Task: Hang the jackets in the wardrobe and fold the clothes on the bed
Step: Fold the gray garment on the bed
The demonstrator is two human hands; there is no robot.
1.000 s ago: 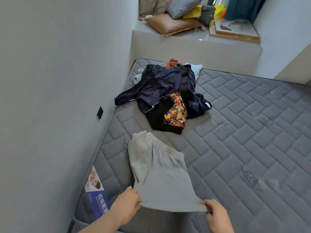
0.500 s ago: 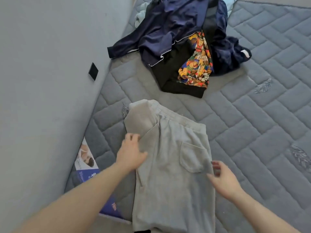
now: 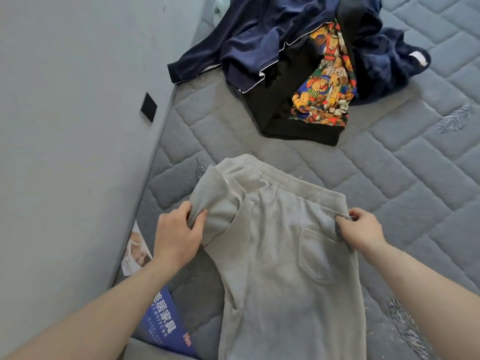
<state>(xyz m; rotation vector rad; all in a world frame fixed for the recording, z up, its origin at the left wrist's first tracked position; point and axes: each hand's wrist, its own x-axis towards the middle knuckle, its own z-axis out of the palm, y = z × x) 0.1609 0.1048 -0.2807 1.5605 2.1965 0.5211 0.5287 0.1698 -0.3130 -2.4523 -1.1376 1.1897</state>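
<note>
Left hand [image 3: 179, 237] and right hand [image 3: 361, 229] pinch opposite waistband corners of soft, floppy grey sweatpants [image 3: 285, 255] spread on the mattress [image 3: 389, 165]

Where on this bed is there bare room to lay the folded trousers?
Bare mattress lies right of the grey trousers, and in a strip between their waistband and the dark clothes pile. It is tight on the wall side, by the blue label.
</note>
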